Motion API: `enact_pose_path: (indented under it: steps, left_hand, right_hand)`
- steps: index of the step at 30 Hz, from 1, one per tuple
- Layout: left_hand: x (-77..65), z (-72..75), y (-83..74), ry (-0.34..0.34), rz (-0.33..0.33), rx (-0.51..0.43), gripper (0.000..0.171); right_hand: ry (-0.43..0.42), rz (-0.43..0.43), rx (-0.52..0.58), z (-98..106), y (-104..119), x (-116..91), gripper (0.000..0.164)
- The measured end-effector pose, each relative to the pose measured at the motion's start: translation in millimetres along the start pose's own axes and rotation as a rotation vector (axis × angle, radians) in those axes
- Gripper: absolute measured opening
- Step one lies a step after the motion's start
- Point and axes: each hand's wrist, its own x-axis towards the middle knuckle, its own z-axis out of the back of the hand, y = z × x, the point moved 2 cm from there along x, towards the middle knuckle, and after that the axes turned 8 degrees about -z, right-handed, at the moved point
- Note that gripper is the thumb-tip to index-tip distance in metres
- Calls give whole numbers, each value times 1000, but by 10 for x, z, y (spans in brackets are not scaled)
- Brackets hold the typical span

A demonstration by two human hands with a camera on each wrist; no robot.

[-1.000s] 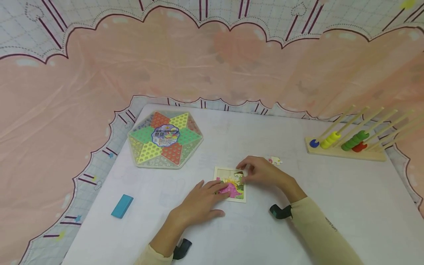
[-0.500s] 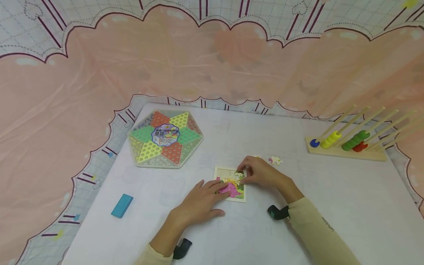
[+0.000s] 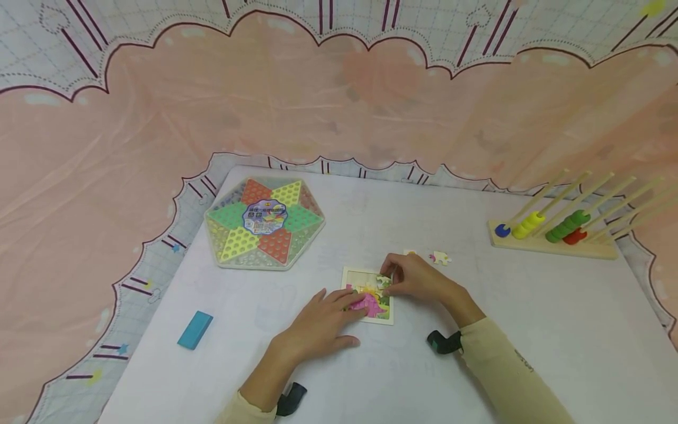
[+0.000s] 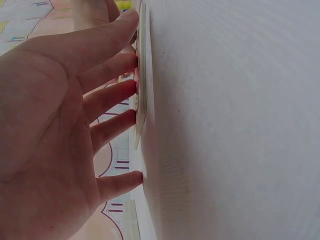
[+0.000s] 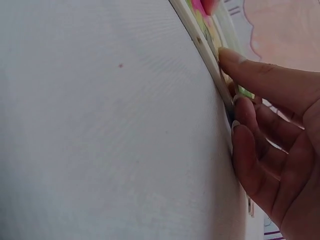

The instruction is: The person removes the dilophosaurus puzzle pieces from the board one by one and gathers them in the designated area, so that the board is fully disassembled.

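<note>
A small, nearly square puzzle tray (image 3: 378, 321) lay flat just below the middle of the frame, between my two hands, no long axis standing out. At its upper right corner, a green-and-white puzzle piece (image 3: 382, 281) sat at the fingertips of my right hand (image 3: 415, 278), the nearer of the two to that corner. The hand reached in from the right, thumb and forefinger bent about the piece in what looked like a pinch, though my own fingers hid part of the contact. My left hand (image 3: 320, 324), apart from the right, came in from the lower left, fingers spread, some tips resting on the pink picture (image 3: 373, 307). Beyond my right knuckles lay two loose pieces (image 3: 441, 257) on the white table (image 3: 381, 383). Farther out stood a bead rack (image 3: 553, 242) at right; a hexagonal game board (image 3: 265, 218) lay left of centre, a blue block (image 3: 195, 330) at lower left.
</note>
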Motion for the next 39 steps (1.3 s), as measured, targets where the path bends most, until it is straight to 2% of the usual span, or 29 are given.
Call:
enact_pose_path:
  steps: [8,11,15,24,33,39]
  left_hand:
    - [5,-5,5,-5,-9,14,60]
    - [4,-1,2,1,-4,8,61]
    - [1,-3,-3,-1,-5,12,61]
    - [2,-11,-3,-10,-11,13,61]
    - [1,-17,1,-7,-10,14,61]
    - [4,-20,2,-8,-7,8,61]
  right_hand:
    - [-57,48,40,12,-28,-21,21]
    - [-71,31,51,27,-28,-45,16]
    - [-93,-34,71,86,-47,-85,13]
    - [-136,-161,181,415,-263,-235,19]
    - [-200,-214,176,774,-537,-516,28]
    - [-254,-244,181,919,-698,-700,34]
